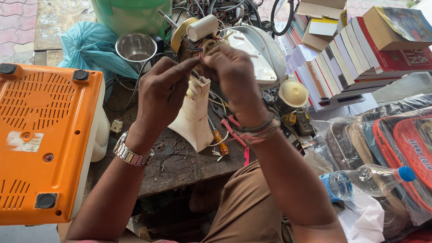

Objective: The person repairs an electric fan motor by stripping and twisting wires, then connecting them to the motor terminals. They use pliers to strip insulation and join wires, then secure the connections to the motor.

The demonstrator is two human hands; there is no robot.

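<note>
Cream plastic casing [195, 111] upright, long axis vertical, just below both hands | left hand [162, 90] and right hand [235, 77] together, pinching thin wires [201, 59] above it | equally near.

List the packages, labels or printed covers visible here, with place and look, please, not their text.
Label remnant: on the upturned orange appliance, left; whitish torn rectangle.
Books: stacked upper right; white pages, red and white spines.
Top book: brownish, picture cover.
School bag: right, in clear plastic wrap; red, animal picture.
Water bottle: lying lower right; clear, blue cap.
</note>
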